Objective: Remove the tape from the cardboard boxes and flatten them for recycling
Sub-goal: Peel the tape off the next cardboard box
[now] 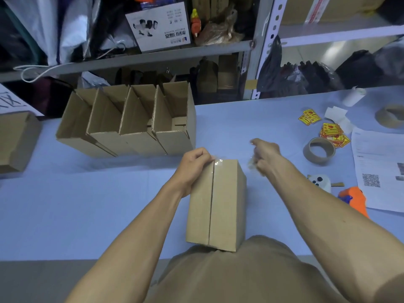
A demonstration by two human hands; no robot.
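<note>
A closed cardboard box (218, 204) lies lengthwise on the blue table (87, 204) right in front of me, its centre seam facing up, with a shiny scrap of clear tape (218, 161) at its far end. My left hand (193, 169) grips the box's far left corner, fingers curled over the edge. To the right of the box, my right hand (265, 155) hovers above the table, holding a crumpled piece of clear tape (251, 160) in its curled fingers.
Several open cardboard boxes (131, 123) stand in a row at the back left. Another box (15, 141) sits at the far left. On the right lie tape rolls (318, 150), yellow stickers (332, 133), papers (380, 167) and an orange tool (355, 200). Shelving (153, 57) rises behind the table.
</note>
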